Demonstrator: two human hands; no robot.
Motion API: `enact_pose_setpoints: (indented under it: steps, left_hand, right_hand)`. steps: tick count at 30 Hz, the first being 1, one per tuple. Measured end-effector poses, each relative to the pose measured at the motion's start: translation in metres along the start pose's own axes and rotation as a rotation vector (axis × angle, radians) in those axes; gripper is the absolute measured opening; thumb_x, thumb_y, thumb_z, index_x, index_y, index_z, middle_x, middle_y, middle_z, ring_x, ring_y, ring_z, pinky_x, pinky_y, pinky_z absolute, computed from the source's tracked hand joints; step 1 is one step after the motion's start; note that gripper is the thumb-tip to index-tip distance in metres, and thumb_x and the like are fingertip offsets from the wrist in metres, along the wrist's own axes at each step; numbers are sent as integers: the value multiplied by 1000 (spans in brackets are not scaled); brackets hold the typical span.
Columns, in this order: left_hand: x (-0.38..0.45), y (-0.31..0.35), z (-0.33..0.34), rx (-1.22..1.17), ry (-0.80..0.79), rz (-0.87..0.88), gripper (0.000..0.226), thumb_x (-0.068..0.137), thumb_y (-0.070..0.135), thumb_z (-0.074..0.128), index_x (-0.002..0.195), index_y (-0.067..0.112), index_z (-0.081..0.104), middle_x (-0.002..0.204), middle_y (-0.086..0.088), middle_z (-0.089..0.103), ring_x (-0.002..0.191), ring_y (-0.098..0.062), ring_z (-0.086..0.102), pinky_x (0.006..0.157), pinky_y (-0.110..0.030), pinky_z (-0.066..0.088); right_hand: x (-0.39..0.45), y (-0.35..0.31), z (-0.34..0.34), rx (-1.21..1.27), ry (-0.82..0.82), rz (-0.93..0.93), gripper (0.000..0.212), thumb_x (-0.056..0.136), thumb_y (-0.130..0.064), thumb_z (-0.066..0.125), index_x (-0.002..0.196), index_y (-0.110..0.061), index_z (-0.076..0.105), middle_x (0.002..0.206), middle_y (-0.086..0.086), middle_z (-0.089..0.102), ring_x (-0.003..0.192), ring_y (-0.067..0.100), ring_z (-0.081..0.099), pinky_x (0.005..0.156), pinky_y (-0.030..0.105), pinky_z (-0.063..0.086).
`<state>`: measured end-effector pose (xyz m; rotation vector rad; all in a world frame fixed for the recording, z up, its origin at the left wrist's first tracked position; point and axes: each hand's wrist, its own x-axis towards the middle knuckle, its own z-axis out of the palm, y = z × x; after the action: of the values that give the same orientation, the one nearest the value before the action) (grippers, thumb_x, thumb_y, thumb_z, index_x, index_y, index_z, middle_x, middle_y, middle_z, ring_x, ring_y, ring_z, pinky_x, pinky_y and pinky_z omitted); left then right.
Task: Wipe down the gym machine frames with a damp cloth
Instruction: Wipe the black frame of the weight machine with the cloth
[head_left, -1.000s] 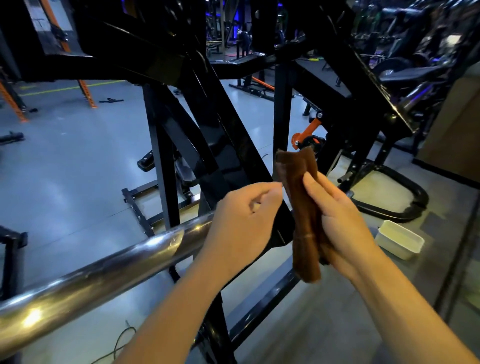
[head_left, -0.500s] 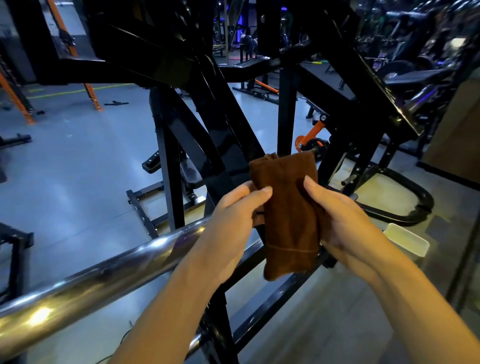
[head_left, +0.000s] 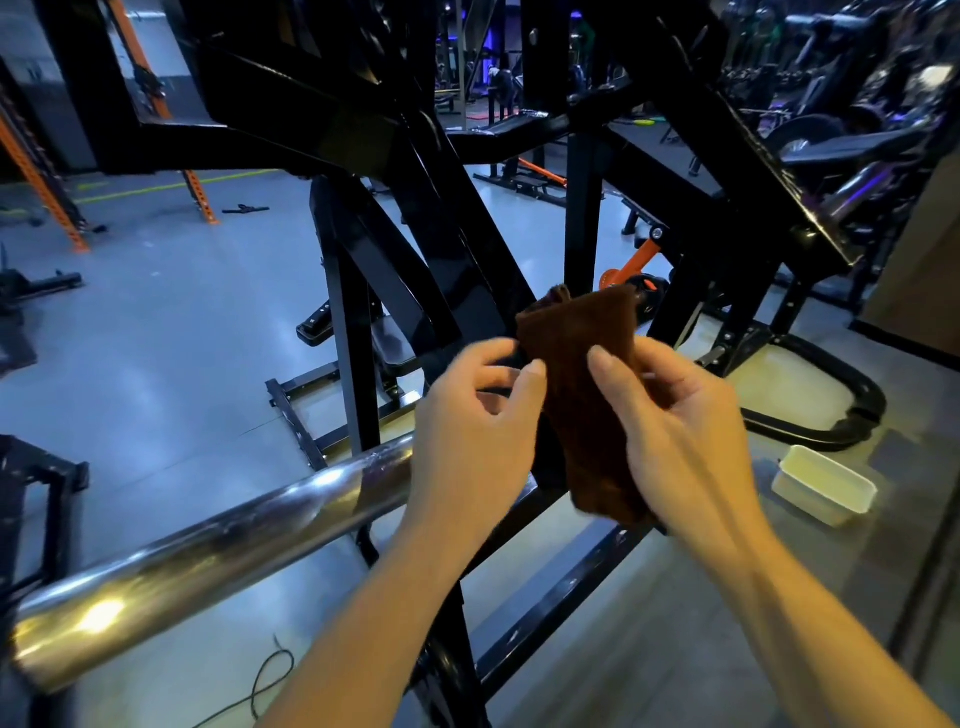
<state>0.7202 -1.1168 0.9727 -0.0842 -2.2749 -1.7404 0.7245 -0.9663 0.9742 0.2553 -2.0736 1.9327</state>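
Cloth: brown cloth (head_left: 582, 395), soft and napped like suede or microfibre, folded into a long upright strip, held up in front of the chest between both hands, in the air before the black frame and clear of it.
Right grip: right hand (head_left: 675, 431) wraps the cloth's right edge, thumb laid across the front face, fingers curled behind it.
Left grip: left hand (head_left: 478, 431) is at the cloth's left edge, thumb tip touching the fabric, fingers curled towards it; slightly blurred, so whether it is a firm pinch or only a touch cannot be told.
Frame: gym machine frame (head_left: 415, 171), black painted steel in square-section tubes, glossy, with slanted braces crossing behind the cloth and flat rails along the floor.
Bar: chrome bar (head_left: 208, 551), round, thick and mirror-bright, running from lower left up behind the left wrist.
Container: white tub (head_left: 823, 486), rectangular with rounded corners, plastic by the look, on the floor at right; its contents cannot be made out.
Floor: floor (head_left: 156, 364), smooth grey with a dull sheen.
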Motion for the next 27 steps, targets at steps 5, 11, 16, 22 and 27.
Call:
enact_pose_setpoints:
  steps: [5, 11, 16, 22, 27]
  left_hand:
    - [-4, 7, -7, -339, -198, -175, 54, 84, 51, 67, 125, 17, 63, 110, 0, 76, 104, -13, 74, 90, -34, 62]
    - [-2, 12, -14, -439, -180, -256, 17, 98, 28, 62, 115, 22, 64, 96, 0, 77, 95, -14, 75, 80, -27, 62]
    - [3, -1, -7, 95, -48, 25, 29, 99, 55, 52, 106, 28, 62, 100, 8, 68, 90, -2, 66, 69, -13, 54]
    - [13, -27, 4, 1149, 150, 81, 55, 108, 50, 18, 103, 24, 66, 95, 4, 67, 83, -16, 59, 74, -33, 50]
    - [19, -22, 23, 1280, 191, -13, 29, 106, 27, 43, 86, 22, 64, 76, 1, 65, 66, -21, 61, 60, -32, 52]
  right_hand:
    - [1, 22, 14, -385, -77, -368, 9, 106, -44, 53, 111, -45, 61, 103, -20, 52, 103, 0, 51, 84, 6, 40]
    - [7, 38, 10, -209, -334, -327, 58, 99, -58, 56, 144, -30, 33, 129, -4, 48, 95, 9, 67, 71, 25, 59]
    - [11, 40, 4, -381, -276, -384, 24, 104, -55, 46, 127, -48, 50, 94, -22, 67, 81, 3, 70, 60, 15, 54]
    - [69, 63, -18, -562, -81, -336, 45, 104, -50, 48, 139, -23, 57, 119, -4, 54, 95, -12, 52, 75, 6, 44]
    - [101, 77, -8, -616, -254, -475, 64, 104, -53, 50, 160, -26, 36, 136, -3, 46, 110, 12, 52, 79, 32, 50]
